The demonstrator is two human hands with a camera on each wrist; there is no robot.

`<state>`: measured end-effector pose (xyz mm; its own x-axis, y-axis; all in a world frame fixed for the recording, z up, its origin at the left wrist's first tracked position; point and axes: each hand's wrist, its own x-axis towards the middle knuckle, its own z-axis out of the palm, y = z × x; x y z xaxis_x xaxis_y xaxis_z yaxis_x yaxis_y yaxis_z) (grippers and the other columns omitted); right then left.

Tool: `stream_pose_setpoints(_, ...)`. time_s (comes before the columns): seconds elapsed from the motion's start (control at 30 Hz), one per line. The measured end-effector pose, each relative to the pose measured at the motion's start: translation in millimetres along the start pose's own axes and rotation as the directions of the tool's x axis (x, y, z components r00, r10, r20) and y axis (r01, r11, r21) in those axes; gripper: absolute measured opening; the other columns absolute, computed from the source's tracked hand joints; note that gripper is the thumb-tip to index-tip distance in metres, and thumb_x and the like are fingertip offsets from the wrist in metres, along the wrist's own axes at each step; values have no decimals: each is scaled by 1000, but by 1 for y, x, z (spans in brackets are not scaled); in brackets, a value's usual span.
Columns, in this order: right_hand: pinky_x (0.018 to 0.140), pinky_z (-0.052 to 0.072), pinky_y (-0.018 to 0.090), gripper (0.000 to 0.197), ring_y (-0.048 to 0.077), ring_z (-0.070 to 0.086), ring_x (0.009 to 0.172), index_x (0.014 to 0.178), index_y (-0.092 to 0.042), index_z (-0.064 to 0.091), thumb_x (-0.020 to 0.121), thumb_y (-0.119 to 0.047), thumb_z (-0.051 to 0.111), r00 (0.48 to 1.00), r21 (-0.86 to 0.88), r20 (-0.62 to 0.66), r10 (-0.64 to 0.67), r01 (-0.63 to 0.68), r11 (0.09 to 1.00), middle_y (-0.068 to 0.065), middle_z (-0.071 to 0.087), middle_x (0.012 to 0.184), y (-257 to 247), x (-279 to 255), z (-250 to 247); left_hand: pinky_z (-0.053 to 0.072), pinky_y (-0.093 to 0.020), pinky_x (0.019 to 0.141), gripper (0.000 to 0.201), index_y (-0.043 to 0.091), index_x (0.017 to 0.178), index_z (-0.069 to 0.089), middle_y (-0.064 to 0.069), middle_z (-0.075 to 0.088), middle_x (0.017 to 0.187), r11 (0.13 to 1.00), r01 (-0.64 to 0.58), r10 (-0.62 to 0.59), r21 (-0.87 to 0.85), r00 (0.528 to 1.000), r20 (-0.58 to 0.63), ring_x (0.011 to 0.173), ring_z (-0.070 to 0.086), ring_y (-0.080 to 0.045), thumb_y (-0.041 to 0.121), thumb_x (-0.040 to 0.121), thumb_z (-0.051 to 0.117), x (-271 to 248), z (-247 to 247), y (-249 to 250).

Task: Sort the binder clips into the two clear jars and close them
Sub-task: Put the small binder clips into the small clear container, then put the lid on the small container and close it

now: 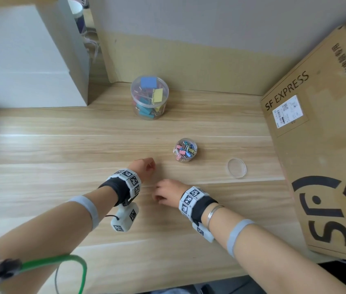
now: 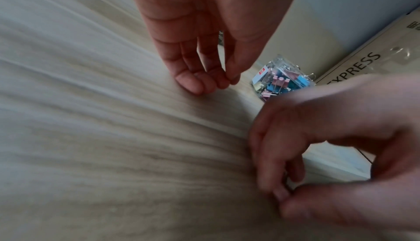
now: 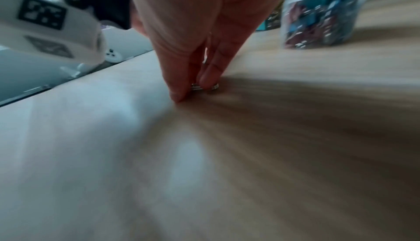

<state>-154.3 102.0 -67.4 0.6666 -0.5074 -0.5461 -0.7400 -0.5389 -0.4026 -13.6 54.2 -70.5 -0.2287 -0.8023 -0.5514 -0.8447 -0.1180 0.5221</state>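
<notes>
A tall clear jar point(image 1: 149, 100) with big blue, yellow and pink binder clips stands at the back of the wooden table point(image 1: 61, 145). A small clear jar point(image 1: 185, 150) point(image 2: 281, 79) point(image 3: 318, 15) full of small coloured clips stands open, its round clear lid point(image 1: 236, 168) lying flat to its right. My right hand point(image 1: 157, 196) point(image 2: 281, 194) point(image 3: 195, 90) is down on the table and pinches a small silvery binder clip point(image 3: 214, 86). My left hand point(image 1: 146, 166) point(image 2: 218, 81) hovers just behind it, fingers loosely curled, with nothing visible in it.
A large SF Express cardboard box point(image 1: 320, 145) leans along the table's right side. A white box point(image 1: 25, 60) stands at the back left. Beige wall panels close the back. A green cable point(image 1: 61, 262) loops near my left forearm.
</notes>
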Motion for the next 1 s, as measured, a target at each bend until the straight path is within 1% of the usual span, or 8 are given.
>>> stream_pose_setpoints(0.13,80,51,34,17,19,59,85,101,-13,65,84,-14,62,958,196,-262,114,-63,978,5,63,100,24,-28,-23,48,-32,83,27,9,116,53,-11,64,114,999,-17,18,-51,1000,19,103,61,-30,6,91,43,3,1,9)
stream_pose_setpoints(0.23,74,50,21,15,11,55,74,94,-9,67,79,-9,69,819,339,-520,242,-63,939,4,64,92,39,-41,-47,48,-32,81,34,11,120,48,-12,62,110,993,-44,45,-114,999,-2,97,61,-30,3,87,47,10,1,16)
stream_pose_setpoints(0.37,68,57,34,16,13,54,66,85,-11,66,71,-8,75,632,434,-666,397,-105,895,1,61,83,57,-40,-68,43,-24,74,51,16,126,43,-4,53,104,983,-74,71,-170,997,-23,83,53,-18,2,80,56,19,3,28)
stream_pose_setpoints(0.5,75,55,37,29,14,54,71,96,-11,64,71,-14,77,618,501,-610,496,-184,846,5,62,100,66,-33,-76,46,-31,89,72,21,135,37,-14,49,121,963,-83,69,-258,996,-62,88,50,-19,5,73,69,27,8,42)
stream_pose_setpoints(0.67,88,49,36,30,20,57,100,107,-15,56,82,-25,68,550,508,-455,700,-486,711,4,56,115,102,-64,-63,37,-40,109,94,25,142,28,-14,41,135,955,-62,49,-290,997,-54,124,45,-28,12,65,81,40,15,55)
stream_pose_setpoints(0.77,103,39,40,54,31,41,124,126,-21,47,78,-28,71,462,499,-199,864,-711,495,8,43,134,126,-93,-45,33,-44,111,98,22,143,26,-12,39,141,962,-77,63,-262,996,-60,130,39,-29,15,63,83,47,16,61)
stream_pose_setpoints(0.87,107,33,41,82,35,32,130,140,-25,32,71,-34,76,377,443,-31,926,-825,351,12,32,141,141,-110,-30,32,-42,112,98,21,142,27,-8,44,141,968,-88,73,-234,995,-74,131,39,-28,18,62,84,54,17,65)
stream_pose_setpoints(1.0,105,40,38,78,33,44,124,138,-22,35,71,-26,76,406,461,46,913,-819,341,14,30,139,144,-108,-21,37,-39,107,92,17,137,33,-8,51,133,975,-109,101,-194,994,-51,125,43,-27,20,61,84,58,19,67)
